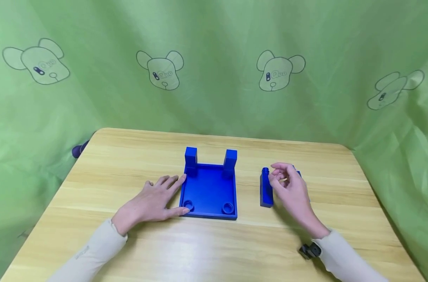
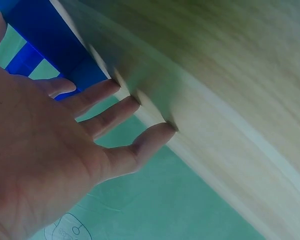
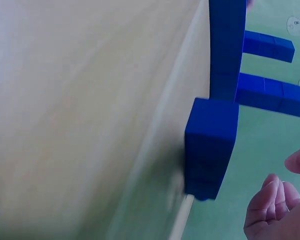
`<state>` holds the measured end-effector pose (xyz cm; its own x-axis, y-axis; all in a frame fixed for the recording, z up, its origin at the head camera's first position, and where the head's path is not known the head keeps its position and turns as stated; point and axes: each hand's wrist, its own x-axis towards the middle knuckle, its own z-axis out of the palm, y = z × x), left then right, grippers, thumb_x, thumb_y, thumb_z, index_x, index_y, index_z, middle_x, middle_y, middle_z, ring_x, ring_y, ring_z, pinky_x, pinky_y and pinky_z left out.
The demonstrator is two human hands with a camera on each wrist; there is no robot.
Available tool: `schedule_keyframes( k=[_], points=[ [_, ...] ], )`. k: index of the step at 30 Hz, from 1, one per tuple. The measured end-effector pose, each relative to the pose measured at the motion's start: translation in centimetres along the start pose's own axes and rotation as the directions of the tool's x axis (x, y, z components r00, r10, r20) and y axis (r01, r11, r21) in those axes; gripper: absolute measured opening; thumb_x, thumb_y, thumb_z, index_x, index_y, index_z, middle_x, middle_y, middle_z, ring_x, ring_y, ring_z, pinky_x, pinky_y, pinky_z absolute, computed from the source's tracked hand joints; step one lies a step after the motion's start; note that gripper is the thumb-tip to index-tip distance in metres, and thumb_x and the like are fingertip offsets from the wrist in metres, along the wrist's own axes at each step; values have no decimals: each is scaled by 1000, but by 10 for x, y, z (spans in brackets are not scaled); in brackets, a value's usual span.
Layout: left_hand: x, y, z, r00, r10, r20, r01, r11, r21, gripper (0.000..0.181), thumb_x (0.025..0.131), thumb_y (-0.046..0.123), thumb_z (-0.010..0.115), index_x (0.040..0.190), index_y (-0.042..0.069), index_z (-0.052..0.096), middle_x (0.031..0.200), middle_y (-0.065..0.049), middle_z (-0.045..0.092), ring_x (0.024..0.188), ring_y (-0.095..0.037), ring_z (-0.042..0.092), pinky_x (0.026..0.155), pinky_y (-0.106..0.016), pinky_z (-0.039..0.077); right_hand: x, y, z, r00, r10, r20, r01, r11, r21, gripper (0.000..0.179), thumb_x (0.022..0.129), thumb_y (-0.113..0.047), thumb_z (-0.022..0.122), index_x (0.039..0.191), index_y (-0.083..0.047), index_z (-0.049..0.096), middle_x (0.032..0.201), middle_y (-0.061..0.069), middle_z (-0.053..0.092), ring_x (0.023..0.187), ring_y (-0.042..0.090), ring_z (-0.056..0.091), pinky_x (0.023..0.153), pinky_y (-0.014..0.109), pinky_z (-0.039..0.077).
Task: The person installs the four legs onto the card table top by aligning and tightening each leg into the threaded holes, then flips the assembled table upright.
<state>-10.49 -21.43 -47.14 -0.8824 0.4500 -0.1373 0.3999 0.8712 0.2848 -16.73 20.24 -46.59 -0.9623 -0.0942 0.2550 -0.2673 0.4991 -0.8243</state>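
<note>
A square blue tabletop piece [image 1: 208, 192] with a raised rim lies on the wooden table. Two blue square legs [image 1: 190, 157] stand upright at its far corners, and round threaded sockets [image 1: 228, 208] show at the near ones. My left hand [image 1: 154, 199] rests along its left edge, fingers spread and fairly straight, thumb at the near left corner. To the right lies a loose blue leg [image 1: 266, 192] with a threaded end pointing away. Right beside it hovers my right hand [image 1: 289, 186], fingers loosely bent; the right wrist view shows a gap between them and the leg [image 3: 210, 147].
Another blue part [image 1: 298, 171] peeks out behind my right hand, mostly hidden. A black device [image 1: 309, 250] sits by the right sleeve. Green curtain [image 1: 214, 105] with printed bear heads surrounds the wooden table [image 1: 147, 250] at the back and sides.
</note>
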Motion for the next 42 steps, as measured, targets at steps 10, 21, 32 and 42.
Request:
schedule_keyframes(
  k=[10,21,32,42],
  points=[
    [-2,-1,0,1000,-11,2,11,1000,-4,108,99,86,46,177,17,17,173,-20,34,157,-46,34,108,-87,32,-13,17,-22,1000,4,-18,-5,997,-76,33,106,-11,73,136,-1,64,110,10,65,85,17,56,68,15,48],
    [-2,2,3,1000,-14,3,14,1000,-11,107,99,86,46,177,18,18,174,-19,34,157,-45,34,107,-86,33,-21,41,-52,995,91,-35,-97,966,-240,43,105,-20,75,139,4,62,122,20,54,95,24,49,65,19,45],
    [0,1,3,1000,-10,0,10,1000,-4,108,99,87,43,177,18,17,174,-19,34,157,-45,33,108,-87,33,-22,63,-78,971,222,95,-172,913,-369,76,104,-36,78,152,14,46,127,32,57,104,40,59,79,42,48],
    [0,2,-1,1000,-2,-4,2,1000,-13,109,99,86,48,177,16,18,173,-21,35,156,-47,35,106,-87,34,-21,70,-90,919,355,170,-270,883,-384,65,105,-35,75,138,16,52,108,20,63,92,30,58,75,39,45]
  ],
)
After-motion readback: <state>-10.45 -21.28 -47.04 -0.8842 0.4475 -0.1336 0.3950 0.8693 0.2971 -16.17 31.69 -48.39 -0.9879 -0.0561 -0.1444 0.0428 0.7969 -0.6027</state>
